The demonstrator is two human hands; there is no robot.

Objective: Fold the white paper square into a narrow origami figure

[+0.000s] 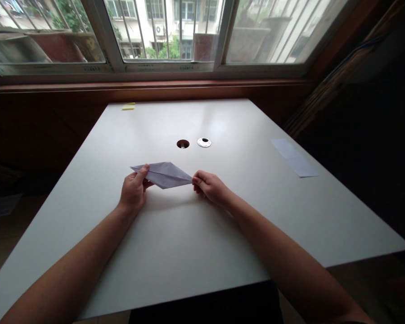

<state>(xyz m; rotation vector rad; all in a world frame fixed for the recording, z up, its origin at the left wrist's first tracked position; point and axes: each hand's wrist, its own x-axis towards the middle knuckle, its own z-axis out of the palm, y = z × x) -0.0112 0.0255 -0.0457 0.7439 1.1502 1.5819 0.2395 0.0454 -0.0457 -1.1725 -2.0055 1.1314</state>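
Observation:
A folded sheet of pale paper point(167, 174), shaped like a long diamond with a crease along its length, is held up between my two hands over the white table. My left hand point(134, 186) grips it near its left point, thumb on top and fingers underneath. At the opposite end, my right hand point(207, 183) pinches the narrow right tip between thumb and curled fingers. Part of each tip is covered by the fingers.
The white table point(189, 252) has a round hole point(182, 144) with a metal ring cover point(204, 142) beside it. A flat sheet of paper point(294, 157) lies at the right edge. Yellow sticky notes point(128, 106) sit at the far left corner. A barred window point(168, 31) stands behind.

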